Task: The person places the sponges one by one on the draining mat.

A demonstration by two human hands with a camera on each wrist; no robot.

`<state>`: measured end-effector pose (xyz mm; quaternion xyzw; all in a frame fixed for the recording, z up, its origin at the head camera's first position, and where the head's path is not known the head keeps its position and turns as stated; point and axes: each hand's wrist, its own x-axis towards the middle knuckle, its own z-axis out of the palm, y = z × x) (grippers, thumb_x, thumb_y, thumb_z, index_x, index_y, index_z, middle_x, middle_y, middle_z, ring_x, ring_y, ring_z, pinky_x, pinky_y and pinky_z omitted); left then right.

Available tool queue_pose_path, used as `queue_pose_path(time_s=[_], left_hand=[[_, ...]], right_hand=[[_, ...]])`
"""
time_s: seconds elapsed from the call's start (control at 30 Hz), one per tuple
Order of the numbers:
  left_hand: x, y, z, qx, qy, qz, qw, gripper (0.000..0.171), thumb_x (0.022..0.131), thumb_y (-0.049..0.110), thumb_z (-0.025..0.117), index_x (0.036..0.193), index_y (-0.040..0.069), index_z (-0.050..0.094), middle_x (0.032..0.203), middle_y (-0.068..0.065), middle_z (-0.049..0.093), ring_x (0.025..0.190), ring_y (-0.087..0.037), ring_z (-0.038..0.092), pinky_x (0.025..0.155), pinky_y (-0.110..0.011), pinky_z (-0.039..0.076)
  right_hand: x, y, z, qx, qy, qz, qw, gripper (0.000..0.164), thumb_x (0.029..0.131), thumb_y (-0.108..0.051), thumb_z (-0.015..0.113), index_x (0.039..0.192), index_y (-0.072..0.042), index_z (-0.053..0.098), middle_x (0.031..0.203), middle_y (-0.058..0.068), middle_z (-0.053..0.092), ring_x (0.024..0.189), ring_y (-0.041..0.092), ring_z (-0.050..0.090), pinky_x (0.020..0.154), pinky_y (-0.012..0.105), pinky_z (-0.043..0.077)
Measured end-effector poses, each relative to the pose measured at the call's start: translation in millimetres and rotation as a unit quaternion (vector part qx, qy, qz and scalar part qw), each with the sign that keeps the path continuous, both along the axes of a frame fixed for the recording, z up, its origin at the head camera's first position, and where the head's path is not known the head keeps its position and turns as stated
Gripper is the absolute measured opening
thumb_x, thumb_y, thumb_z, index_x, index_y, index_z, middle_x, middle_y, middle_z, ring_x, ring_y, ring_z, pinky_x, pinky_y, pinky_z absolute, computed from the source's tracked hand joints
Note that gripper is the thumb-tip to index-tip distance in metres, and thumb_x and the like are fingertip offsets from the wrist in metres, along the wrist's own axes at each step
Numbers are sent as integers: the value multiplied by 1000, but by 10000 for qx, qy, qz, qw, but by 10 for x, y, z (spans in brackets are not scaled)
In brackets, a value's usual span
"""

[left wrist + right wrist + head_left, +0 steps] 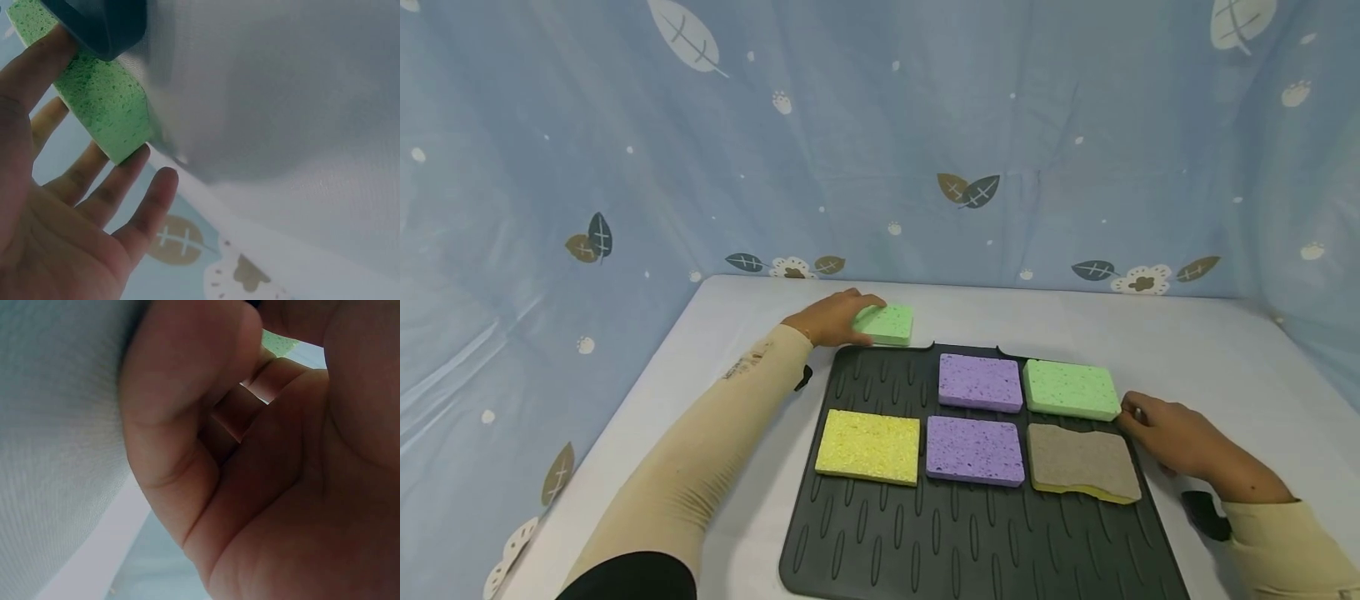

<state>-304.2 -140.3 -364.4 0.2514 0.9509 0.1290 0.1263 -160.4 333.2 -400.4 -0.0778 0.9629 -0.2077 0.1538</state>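
Observation:
At the mat's far left corner my left hand [833, 319] holds a light green sponge [891, 325] between thumb and fingers. In the left wrist view the thumb lies on one side of the sponge [109, 103], the fingers on the other. My right hand [1172, 437] is at the right edge of a black ridged mat [895, 542], fingers curled, thumb and index pinching the edge beside a second green sponge [1071, 389]. In the right wrist view the curled fingers [169, 425] hide most of that contact.
On the mat lie two purple sponges [980, 382], a yellow sponge [868, 447] and a grey-brown topped sponge with a yellow underside [1082, 462]. The mat is on a white table [1187, 333]. Behind hangs a blue leaf-patterned curtain [865, 125].

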Motion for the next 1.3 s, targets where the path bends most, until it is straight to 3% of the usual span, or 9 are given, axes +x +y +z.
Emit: queue_pose_path(time_s=[0.43,0.93,1.3], left_hand=[[14,34,5,-140,-161,155,9997,69,94,36,70,153,25,34,149,-14,42,140,-33,40,112,-53,38],[89,-55,33,-313,812,78,9962,68,95,42,68,152,22,38,143,-13,48,132,-35,47,107,-58,38],[198,-90,-11,-225,1041,-42,9943,68,93,46,68,151,25,40,138,-10,53,127,-30,52,103,-57,40]], right_hand=[[-2,9,-16,-6,30,14,10000,32,109,-34,38,98,-9,53,63,2,49,47,17,53,45,33,42],[-4,-12,15,23,73,10,10000,34,109,-36,37,98,-8,53,63,2,48,47,17,53,45,34,42],[1,-3,-3,41,63,32,10000,35,109,-37,37,98,-8,53,64,2,48,48,17,53,45,33,42]])
